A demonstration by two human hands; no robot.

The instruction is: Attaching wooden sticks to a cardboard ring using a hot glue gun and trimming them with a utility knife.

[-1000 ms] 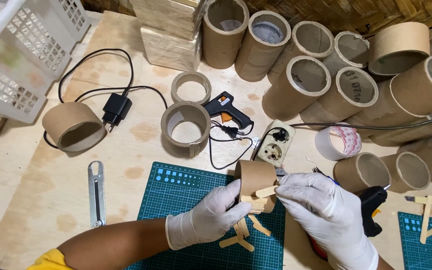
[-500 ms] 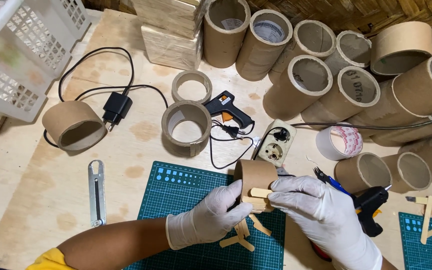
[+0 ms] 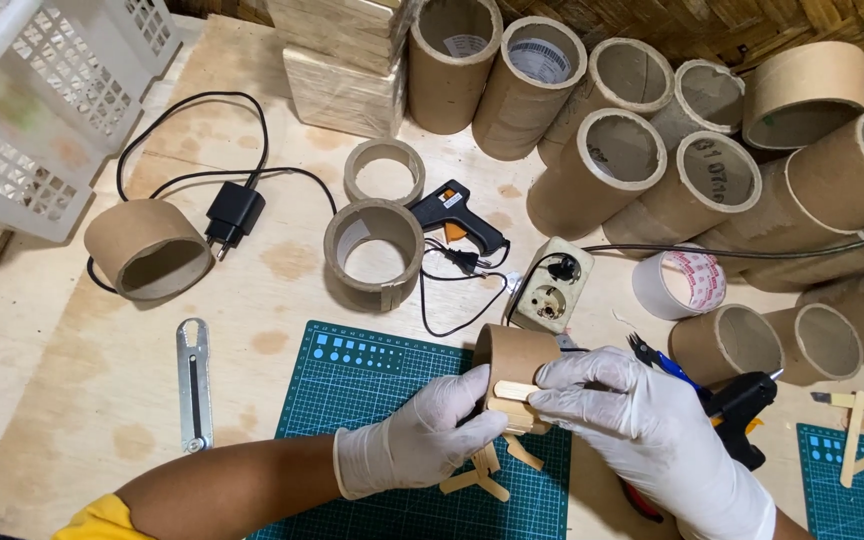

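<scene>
Cardboard ring [image 3: 514, 358] clamped between both hands over mat edge [image 3: 372, 335].

both hands wear white gloves. the left hand [image 3: 422, 440] reaches in from the lower left on a bare forearm, fingers curled in a grip. the right hand [image 3: 632, 420] comes from the lower right, fingertips [image 3: 544, 398] pinched together, pointing left.

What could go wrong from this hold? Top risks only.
1. The right gloved hand presses a flat wooden stick onto the short cardboard tube that the left gloved hand steadies; the curved wall may let the stick slide askew.
2. The black glue gun lies right beside the right wrist; a bump could knock it.
3. Loose wooden sticks under the tube on the green cutting mat could get shifted.
</scene>
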